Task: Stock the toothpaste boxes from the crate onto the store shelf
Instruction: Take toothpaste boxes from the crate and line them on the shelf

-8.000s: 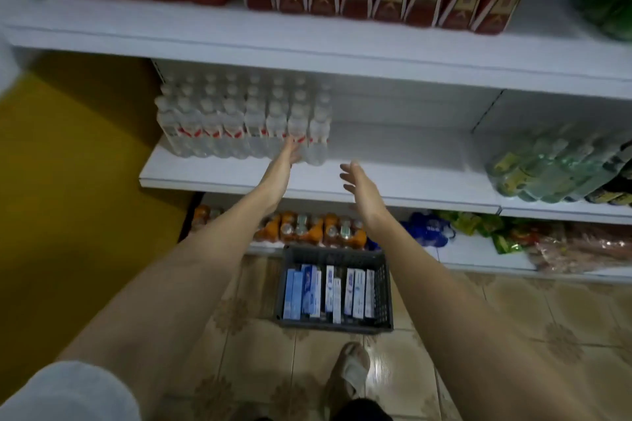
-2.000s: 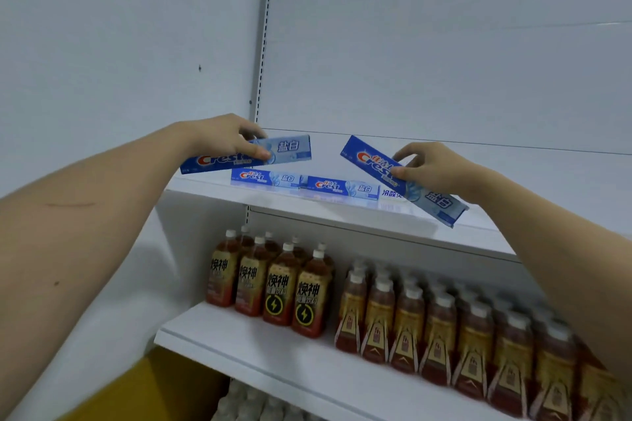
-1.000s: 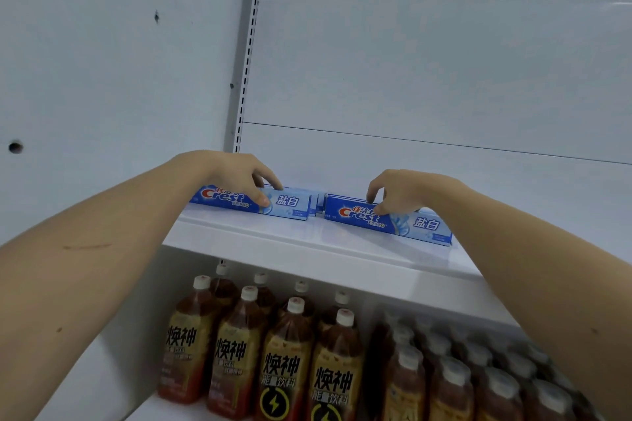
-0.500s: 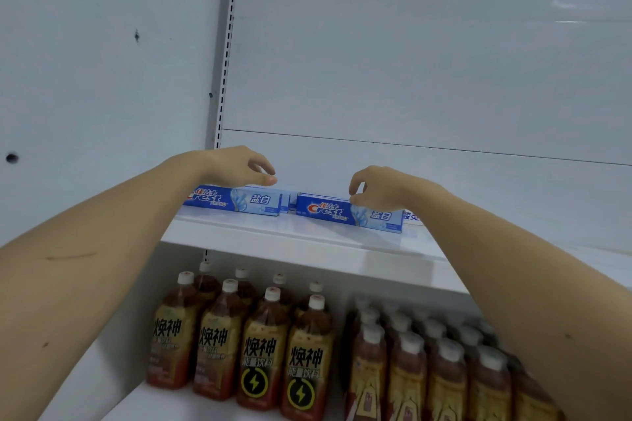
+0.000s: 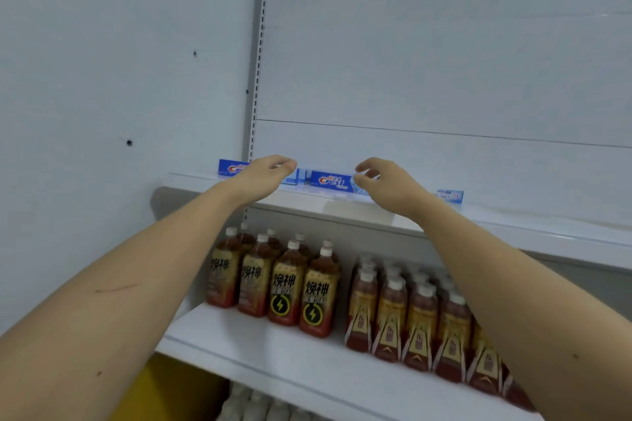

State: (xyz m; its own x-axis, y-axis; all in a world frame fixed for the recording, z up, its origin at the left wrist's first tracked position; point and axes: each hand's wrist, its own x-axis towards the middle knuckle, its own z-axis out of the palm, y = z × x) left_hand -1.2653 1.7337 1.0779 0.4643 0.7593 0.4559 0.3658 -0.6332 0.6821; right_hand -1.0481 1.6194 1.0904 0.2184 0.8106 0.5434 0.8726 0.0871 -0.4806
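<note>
Both hands — left hand [image 5: 263,174], right hand [image 5: 388,186] — hover loose-fingered, holding nothing, before the toothpaste boxes [image 5: 330,181].

White wall [image 5: 102,61], white back panel [image 5: 427,44]

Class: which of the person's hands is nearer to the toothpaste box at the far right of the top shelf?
Right. The right hand hangs left of that far-right toothpaste box; the left hand is farther left, beyond the middle box.
</note>
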